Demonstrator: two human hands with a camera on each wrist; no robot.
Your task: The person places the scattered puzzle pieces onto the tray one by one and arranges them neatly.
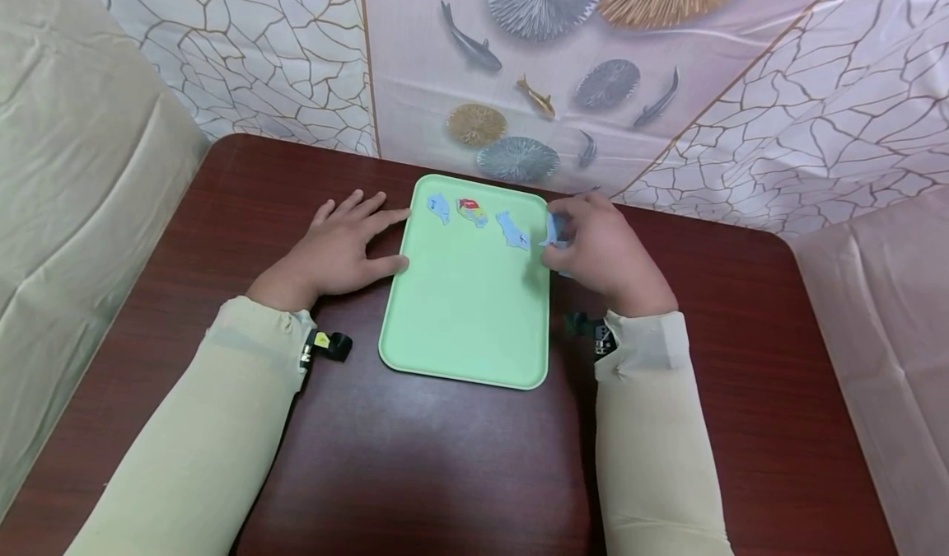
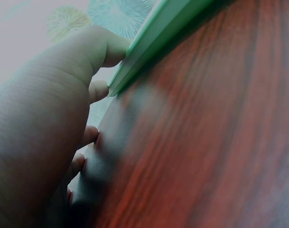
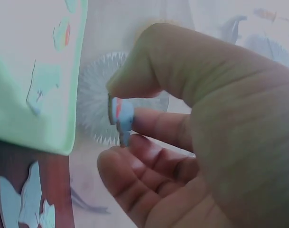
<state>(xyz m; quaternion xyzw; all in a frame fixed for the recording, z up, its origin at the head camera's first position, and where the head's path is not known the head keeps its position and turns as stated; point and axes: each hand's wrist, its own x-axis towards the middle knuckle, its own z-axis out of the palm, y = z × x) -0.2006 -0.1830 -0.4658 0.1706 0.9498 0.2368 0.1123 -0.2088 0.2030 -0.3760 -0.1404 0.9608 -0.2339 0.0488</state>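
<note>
A pale green tray lies on the table. My left hand rests at its left side with fingers spread, the thumb and index fingertip touching the rim. Over the tray's upper right edge, my right hand pinches a small light-blue puzzle piece with a red mark between thumb and fingers. Along the tray's far part lie a blue piece, a piece with red and other colours and a larger blue piece, apart from one another. The right hand partly hides the held piece in the head view.
Several pale pieces lie on the table just right of the tray, mostly hidden under the right hand in the head view. The dark red-brown table ends at a patterned cloth behind, with plain cloth at both sides.
</note>
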